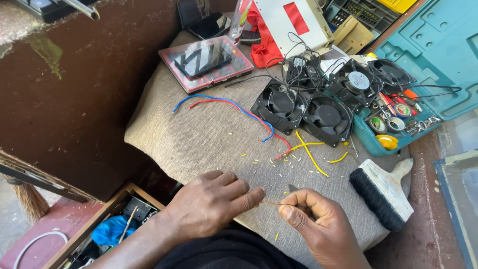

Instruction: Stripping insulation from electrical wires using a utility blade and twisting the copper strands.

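A head-worn camera looks down at two bare hands working over a cushion-like surface covered in beige burlap cloth [199,134], low in the centre of the frame.

Between the hands runs a thin strand of bare copper wire [270,203], its long axis nearly level, left to right. It spans the small gap between the two hands, so neither hand is nearer: each grips one end.

The left hand [211,201] is curled nearly closed, thumb and forefinger pinched on the strand's left end. The right hand [318,221] is also closed, fingertips pinched on the right end. A small dark metal tip shows just above its knuckles; what tool it belongs to cannot be told.

Above the hands, toward mid-frame, lie loose yellow wire offcuts [308,149] and scattered flecks of insulation. A blue wire [224,102] and a red wire [249,114] trail from the centre left toward four black cooling fans [318,107] in the upper right. A paintbrush with black bristles [381,192] rests at the right, near the right hand. A teal tool case [438,50] fills the upper right corner.
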